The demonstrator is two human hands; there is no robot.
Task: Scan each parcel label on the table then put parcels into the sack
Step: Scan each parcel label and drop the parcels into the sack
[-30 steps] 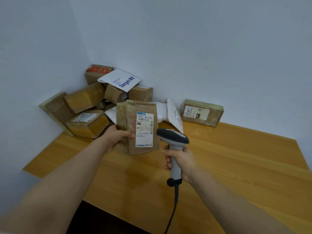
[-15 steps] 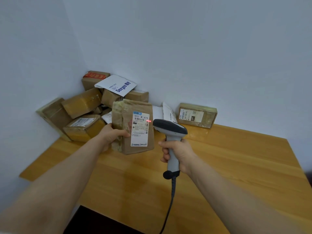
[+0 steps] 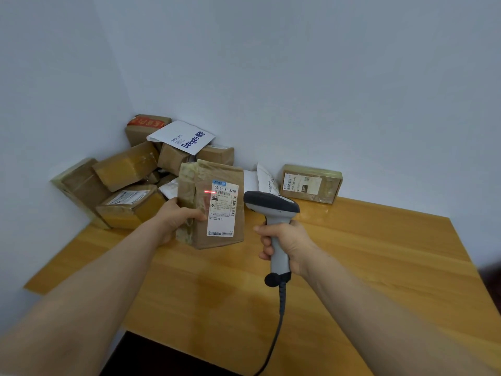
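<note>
the fingers of the left hand are curled round the left edge of a brown paper parcel, with the thumb across its front. they hold it upright and clear of the counter, over the back left part. the parcel's white label faces the person. a short red scan line lies across the label's upper left edge and onto the brown paper beside it.

the right hand has its fingers wrapped tight round the pale grip of a scanner. the scanner's dark head is level with the label and just to the right of the parcel, not touching it. a dark cable hangs from the bottom of the grip and runs down past the counter's near edge.

behind the held parcel, a pile of parcels fills the counter's back left corner. it is made of brown taped boxes leaning on each other and on both walls, with a white mailer printed in blue lying on top. white bags lean by the back edge to the right of the pile. further right, a flat brown box with a label stands against the back wall, apart from the rest.
</note>
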